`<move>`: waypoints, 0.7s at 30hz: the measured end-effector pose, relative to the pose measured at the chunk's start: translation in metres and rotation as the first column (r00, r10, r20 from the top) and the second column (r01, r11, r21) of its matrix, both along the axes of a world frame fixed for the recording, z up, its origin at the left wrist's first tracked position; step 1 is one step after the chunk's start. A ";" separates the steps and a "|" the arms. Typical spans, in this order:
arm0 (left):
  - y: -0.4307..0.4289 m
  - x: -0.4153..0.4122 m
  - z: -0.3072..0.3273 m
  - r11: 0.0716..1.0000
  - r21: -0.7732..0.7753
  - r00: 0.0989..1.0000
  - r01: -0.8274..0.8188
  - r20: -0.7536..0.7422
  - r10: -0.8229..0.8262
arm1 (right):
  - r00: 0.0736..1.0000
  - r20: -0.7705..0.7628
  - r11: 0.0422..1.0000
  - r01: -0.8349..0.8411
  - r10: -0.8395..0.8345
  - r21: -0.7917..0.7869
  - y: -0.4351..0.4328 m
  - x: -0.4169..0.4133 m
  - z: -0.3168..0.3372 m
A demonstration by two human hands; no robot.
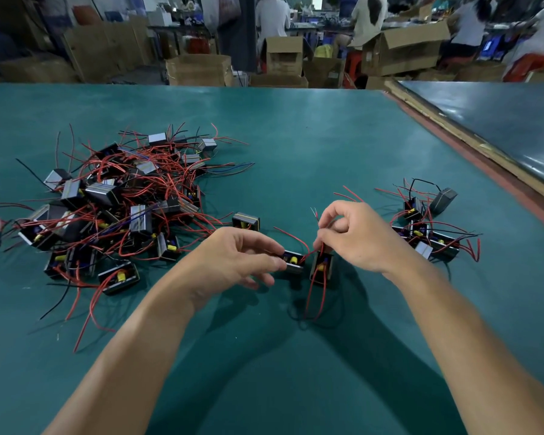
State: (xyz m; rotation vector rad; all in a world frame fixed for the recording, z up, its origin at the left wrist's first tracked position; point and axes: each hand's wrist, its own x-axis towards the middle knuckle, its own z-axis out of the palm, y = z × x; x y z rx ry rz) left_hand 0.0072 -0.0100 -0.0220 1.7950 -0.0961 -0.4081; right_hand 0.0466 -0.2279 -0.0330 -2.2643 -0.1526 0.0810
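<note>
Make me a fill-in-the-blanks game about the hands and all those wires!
1. The right hand pinches wires coloured ____.
2. The left hand holds a box with a ____ part inside.
3. The big pile lies on the person's ____ side.
Missing words: red; yellow; left.

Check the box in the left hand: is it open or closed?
Open: the box shows its yellow part inside, uncovered; the left hand pinches its side.
</note>
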 end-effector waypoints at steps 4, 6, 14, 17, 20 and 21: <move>-0.006 0.002 -0.006 0.995 0.060 0.997 -0.078 0.027 0.077 | 0.997 -0.047 0.997 -0.059 0.061 0.048 -0.001 -0.003 0.003; -0.012 0.004 -0.008 0.987 0.062 0.988 -0.149 0.048 0.147 | 0.981 -0.094 0.984 -0.162 0.169 0.074 0.002 -0.008 0.005; -0.027 0.004 -0.013 0.973 0.065 0.975 -0.223 0.028 0.222 | 0.970 -0.003 0.970 -0.241 0.241 0.039 0.017 -0.010 0.000; -0.021 0.005 -0.009 0.977 0.046 0.978 -0.206 -0.008 0.207 | 0.982 0.023 0.980 -0.190 0.189 0.052 0.015 -0.008 -0.002; -0.016 0.005 -0.006 0.978 0.001 0.977 -0.210 -0.021 0.210 | 0.988 0.019 0.984 -0.157 0.156 0.083 0.013 -0.007 -0.003; -0.015 0.004 -0.006 0.980 0.004 0.980 -0.201 -0.011 0.201 | 0.989 0.014 0.985 -0.145 0.144 0.095 0.013 -0.007 -0.003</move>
